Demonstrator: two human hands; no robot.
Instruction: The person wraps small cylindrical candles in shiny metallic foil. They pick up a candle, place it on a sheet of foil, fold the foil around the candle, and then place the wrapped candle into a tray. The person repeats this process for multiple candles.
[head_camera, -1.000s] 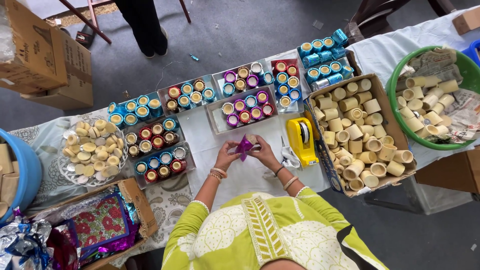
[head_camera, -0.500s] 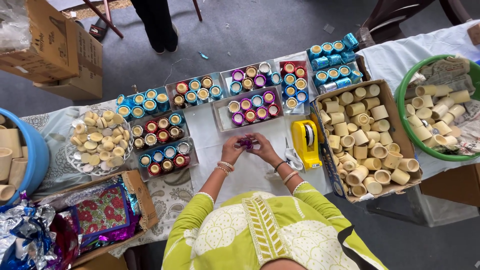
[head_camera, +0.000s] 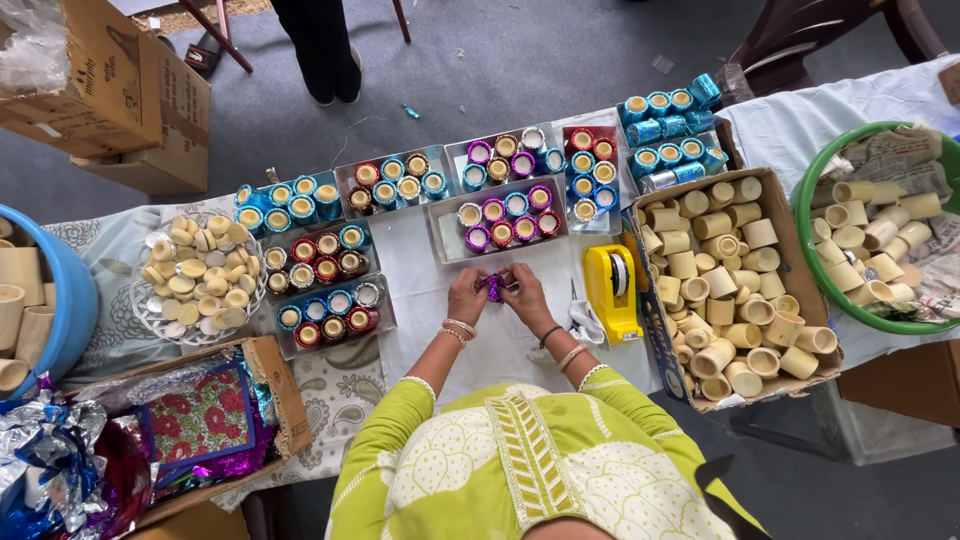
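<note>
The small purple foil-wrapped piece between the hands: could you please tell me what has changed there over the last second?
Little has changed. Both hands, left and right, still pinch the small purple foil-wrapped piece above the white cloth-covered table, seemingly closer around it. The yellow tape dispenser and trays of coloured cups stayed put.

A table (head_camera: 420, 290) with a pale cloth carries trays of foil-wrapped cups (head_camera: 505, 215), a yellow tape dispenser (head_camera: 612, 290), a cardboard box of plain cups (head_camera: 735, 290) and a green basin (head_camera: 805, 250).

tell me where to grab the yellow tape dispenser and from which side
Grip the yellow tape dispenser across its long flat sides, coming from above. It stands upright and narrow, its roll on top, boxed in by the carton on one side, so a top pinch looks easiest.
</note>
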